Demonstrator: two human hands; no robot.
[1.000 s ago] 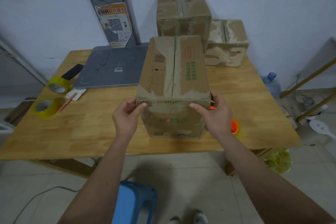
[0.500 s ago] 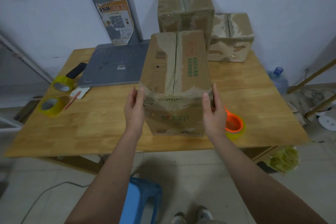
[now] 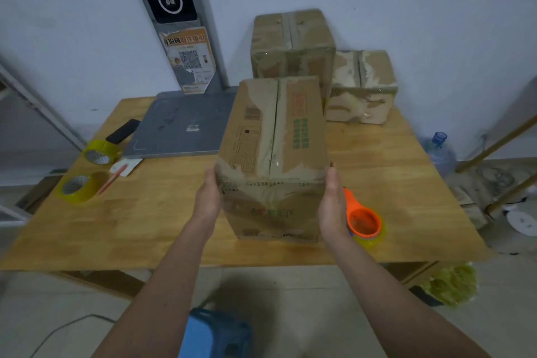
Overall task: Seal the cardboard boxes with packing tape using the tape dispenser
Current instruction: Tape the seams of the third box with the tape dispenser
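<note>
A tall brown cardboard box (image 3: 273, 154) stands near the front edge of the wooden table (image 3: 145, 227), its top flaps closed along a centre seam. My left hand (image 3: 207, 197) lies flat against the box's left side. Flat on its right side is my right hand (image 3: 332, 203). Both palms press the box between them. An orange tape dispenser (image 3: 363, 221) with a yellowish tape roll lies on the table just right of my right hand. Two more taped boxes, a tall one (image 3: 292, 43) and a smaller one (image 3: 361, 87), stand at the back by the wall.
Two yellow tape rolls (image 3: 78, 186) (image 3: 98, 152) sit at the table's left edge beside a red pen and a black phone (image 3: 122, 131). A grey scale platform (image 3: 180, 128) lies behind the box. A blue stool (image 3: 215, 331) stands below, a water jug (image 3: 440, 151) right.
My hands slid from the front top edge of the box to its two sides. The view has shifted slightly; the box stays in place on the table.
</note>
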